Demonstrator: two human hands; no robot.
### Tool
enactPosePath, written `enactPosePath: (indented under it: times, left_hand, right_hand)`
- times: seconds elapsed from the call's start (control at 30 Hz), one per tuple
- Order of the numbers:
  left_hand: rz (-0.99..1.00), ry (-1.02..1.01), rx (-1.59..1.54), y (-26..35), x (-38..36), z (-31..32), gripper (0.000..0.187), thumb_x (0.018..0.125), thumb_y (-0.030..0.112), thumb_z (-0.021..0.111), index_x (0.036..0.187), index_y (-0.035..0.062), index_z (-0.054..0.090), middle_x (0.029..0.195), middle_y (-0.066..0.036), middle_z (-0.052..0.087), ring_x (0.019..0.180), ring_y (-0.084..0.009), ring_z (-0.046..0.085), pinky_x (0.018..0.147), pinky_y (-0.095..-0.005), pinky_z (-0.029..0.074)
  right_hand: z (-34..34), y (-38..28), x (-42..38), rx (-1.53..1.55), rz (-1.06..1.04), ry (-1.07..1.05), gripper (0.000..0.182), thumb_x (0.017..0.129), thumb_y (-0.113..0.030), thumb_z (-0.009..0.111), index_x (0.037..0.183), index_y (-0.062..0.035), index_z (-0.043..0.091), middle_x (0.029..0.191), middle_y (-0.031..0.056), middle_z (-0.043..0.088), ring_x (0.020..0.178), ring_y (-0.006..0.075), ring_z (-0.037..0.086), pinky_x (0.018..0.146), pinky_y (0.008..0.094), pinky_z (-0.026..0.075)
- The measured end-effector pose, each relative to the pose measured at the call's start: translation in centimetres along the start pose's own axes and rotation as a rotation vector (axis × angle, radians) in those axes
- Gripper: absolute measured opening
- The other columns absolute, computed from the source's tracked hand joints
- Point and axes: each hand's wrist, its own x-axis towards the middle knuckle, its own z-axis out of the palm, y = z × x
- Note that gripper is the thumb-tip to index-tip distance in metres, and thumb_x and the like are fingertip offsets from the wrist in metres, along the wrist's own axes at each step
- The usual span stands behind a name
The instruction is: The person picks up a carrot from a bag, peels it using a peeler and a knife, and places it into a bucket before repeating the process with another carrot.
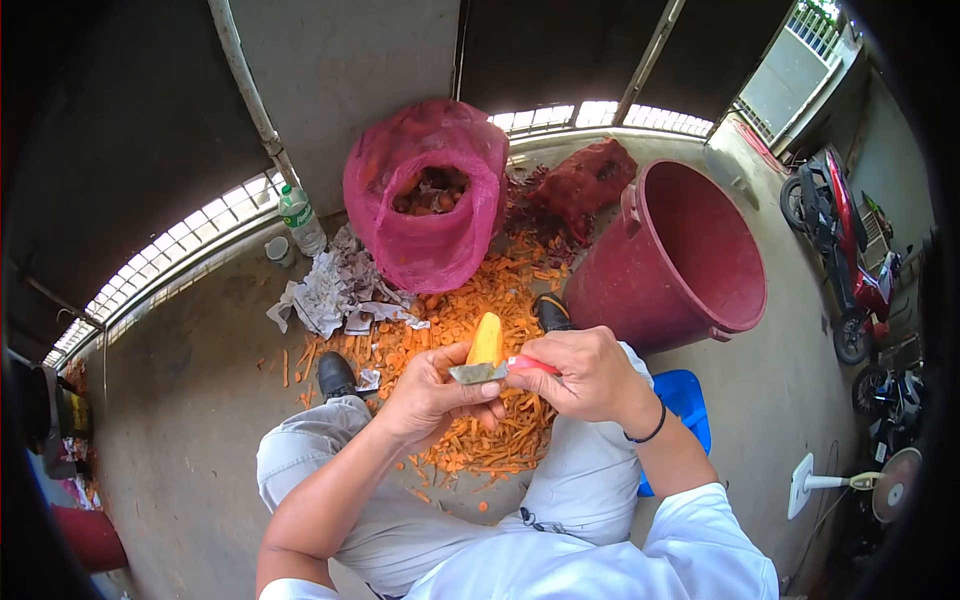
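Note:
My left hand (435, 395) is wrapped round a peeled carrot (487, 340), its thick end pointing away from me. In my right hand (585, 372) is a knife (478, 373) with a red handle. Its short wide blade lies across the near part of the carrot, close to my left thumb. Below both hands, a heap of orange carrot peelings and cut slices (480, 440) covers the floor between my feet. The carrot's lower end is hidden behind the blade and my fingers.
A pink mesh sack (425, 245) with carrots stands ahead, beside a dark red net sack (585, 190). A large maroon bin (600, 285) tilts at the right. Crumpled paper (335, 285) and a bottle (300, 218) are left; a blue stool (685, 405) is under me. Motorbikes (850, 240) stand far right.

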Motion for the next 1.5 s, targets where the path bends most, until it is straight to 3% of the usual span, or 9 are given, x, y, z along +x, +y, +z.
enactPosePath:
  times: [0.37,0.43,0.53,0.67,0.73,0.83,0.93,1.1,1.5]
  left_hand:
    - [-0.053,0.018,-0.074,-0.3,-0.5,0.7,0.033,0.091,0.0,0.073,0.121,-0.0036,0.06,0.095,-0.012,0.069,0.077,-0.0237,0.074,0.063,-0.0332,0.064]
    - [-0.064,0.004,-0.059,-0.5,-0.4,0.8,0.034,0.091,0.0,0.074,0.121,-0.0036,0.06,0.093,-0.012,0.069,0.077,-0.0234,0.074,0.062,-0.0328,0.063]
    - [-0.03,0.046,-0.002,-0.5,-0.3,0.7,0.034,0.09,0.001,0.075,0.12,-0.0031,0.06,0.091,-0.011,0.07,0.076,-0.0227,0.074,0.061,-0.0317,0.062]
    - [-0.027,0.104,0.065,-0.3,-0.1,0.4,0.035,0.089,0.001,0.076,0.121,-0.0021,0.06,0.09,-0.01,0.07,0.075,-0.0221,0.074,0.06,-0.031,0.062]
    - [-0.035,0.098,0.065,-0.4,0.0,0.5,0.036,0.089,0.0,0.076,0.121,-0.0021,0.06,0.091,-0.01,0.07,0.075,-0.0222,0.074,0.06,-0.0311,0.062]
    - [-0.051,0.06,-0.048,-0.7,-0.1,0.4,0.037,0.088,0.001,0.077,0.122,-0.0023,0.06,0.092,-0.01,0.069,0.074,-0.0225,0.074,0.059,-0.0313,0.062]
    - [-0.054,0.062,-0.027,-0.7,-0.1,0.3,0.038,0.088,0.001,0.077,0.122,-0.0025,0.061,0.093,-0.01,0.069,0.074,-0.0229,0.074,0.059,-0.0314,0.062]
    - [-0.01,0.11,0.052,-0.9,0.1,0.5,0.037,0.088,-0.001,0.076,0.122,-0.0028,0.061,0.094,-0.011,0.07,0.074,-0.0231,0.074,0.058,-0.0308,0.062]
    - [-0.016,0.102,-0.031,-0.7,-0.4,0.9,0.035,0.089,0.0,0.075,0.121,-0.0048,0.062,0.096,-0.012,0.07,0.075,-0.0238,0.075,0.06,-0.0307,0.063]
  right_hand:
    - [-0.1,2.5,0.5,-0.132,-0.048,0.137,0.033,0.093,-0.038,0.074,0.079,-0.0088,0.067,0.065,0.0099,0.061,0.058,0.0293,0.064,0.049,0.0422,0.047]
    - [-0.5,3.9,1.0,-0.182,0.189,0.287,0.034,0.095,-0.039,0.071,0.082,-0.0082,0.069,0.068,0.0128,0.063,0.061,0.0331,0.066,0.052,0.044,0.048]
    - [-1.1,4.2,0.9,-0.142,0.315,0.173,0.034,0.097,-0.04,0.069,0.085,-0.0081,0.07,0.071,0.0147,0.065,0.064,0.0357,0.067,0.054,0.0446,0.049]
    - [-0.5,0.8,-0.1,0.099,0.054,-0.002,0.032,0.092,-0.041,0.073,0.085,-0.01,0.074,0.071,0.0121,0.067,0.063,0.0323,0.067,0.054,0.0411,0.05]
    - [-0.2,0.6,-0.2,0.059,0.054,-0.033,0.03,0.091,-0.04,0.075,0.085,-0.0109,0.075,0.072,0.0111,0.068,0.064,0.0307,0.068,0.054,0.0406,0.051]
    - [-0.1,2.9,0.4,-0.318,0.152,0.235,0.031,0.094,-0.038,0.071,0.08,-0.0104,0.072,0.074,0.0124,0.068,0.065,0.0322,0.068,0.054,0.0431,0.051]
    - [-1.4,3.0,0.5,-0.23,0.242,0.224,0.032,0.095,-0.037,0.07,0.079,-0.0101,0.07,0.071,0.0123,0.066,0.064,0.0325,0.068,0.054,0.043,0.05]
    - [-0.9,0.0,-0.3,-0.01,0.084,-0.057,0.033,0.095,-0.038,0.07,0.079,-0.0096,0.07,0.067,0.0111,0.065,0.059,0.0303,0.065,0.051,0.042,0.048]
    - [-0.6,1.2,0.4,-0.081,0.026,0.003,0.037,0.096,-0.04,0.07,0.074,-0.0095,0.067,0.064,0.0101,0.063,0.056,0.0298,0.064,0.048,0.0435,0.046]
